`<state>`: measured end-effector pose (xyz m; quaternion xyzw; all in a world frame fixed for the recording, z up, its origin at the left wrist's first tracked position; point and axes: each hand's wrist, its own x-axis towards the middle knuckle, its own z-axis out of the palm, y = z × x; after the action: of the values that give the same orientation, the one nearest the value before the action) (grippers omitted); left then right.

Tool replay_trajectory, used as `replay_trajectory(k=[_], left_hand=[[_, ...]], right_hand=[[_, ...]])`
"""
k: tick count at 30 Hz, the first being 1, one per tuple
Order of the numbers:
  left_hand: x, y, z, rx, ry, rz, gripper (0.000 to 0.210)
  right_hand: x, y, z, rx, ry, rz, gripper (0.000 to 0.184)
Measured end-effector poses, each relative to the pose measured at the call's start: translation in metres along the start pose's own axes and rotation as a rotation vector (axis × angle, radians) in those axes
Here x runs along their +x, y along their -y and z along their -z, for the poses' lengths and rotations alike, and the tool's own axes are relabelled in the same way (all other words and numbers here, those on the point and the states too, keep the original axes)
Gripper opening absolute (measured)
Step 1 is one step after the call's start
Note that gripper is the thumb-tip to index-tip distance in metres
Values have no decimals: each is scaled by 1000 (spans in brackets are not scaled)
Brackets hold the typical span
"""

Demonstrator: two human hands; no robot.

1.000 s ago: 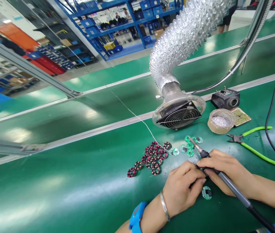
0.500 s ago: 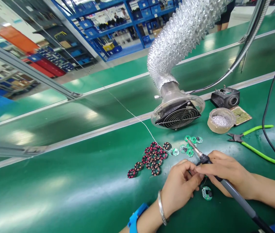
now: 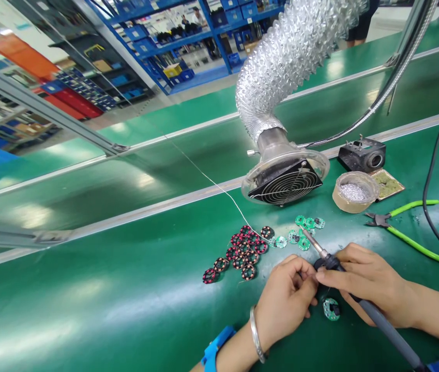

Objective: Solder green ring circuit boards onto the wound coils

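Note:
My right hand is closed around a soldering iron, whose metal tip points up and left toward the loose green circuit boards. Close beside it, my left hand is pinched shut. A dark piece shows between the fingertips of both hands, mostly hidden, and I cannot make out what it is. Just below the hands lies one round green circuit board with a black part on it. Left of the boards sits a cluster of small ring-shaped copper-wound coils, some with red on them.
A fume extractor hood hangs over the green bench on a silver duct. Thin solder wire slants down to the boards. At right are a tub of solder bits, a black stand, green-handled cutters and a black cable.
My hands have parted slightly, the right one shifting a little to the right and down with the soldering iron. The bench items appear unmoved, apart from a slight camera shift.

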<state>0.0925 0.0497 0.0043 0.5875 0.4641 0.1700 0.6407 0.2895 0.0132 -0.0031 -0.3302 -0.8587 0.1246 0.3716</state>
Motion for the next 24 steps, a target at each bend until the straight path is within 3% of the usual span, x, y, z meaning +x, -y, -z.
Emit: replay_trajectory(k=[6, 11, 15, 24], left_hand=[[1, 1, 1, 24, 5, -11, 5], [2, 1, 2, 64, 10, -11, 7], [2, 1, 1, 82, 8, 16, 8], [3, 0, 0, 137, -15, -13, 8]], right_hand=[[7, 14, 23, 19, -137, -128, 50], [9, 32, 40, 5, -125, -282, 32], [14, 45, 39, -49, -218, -377, 19], [18, 46, 35, -22, -177, -392, 17]])
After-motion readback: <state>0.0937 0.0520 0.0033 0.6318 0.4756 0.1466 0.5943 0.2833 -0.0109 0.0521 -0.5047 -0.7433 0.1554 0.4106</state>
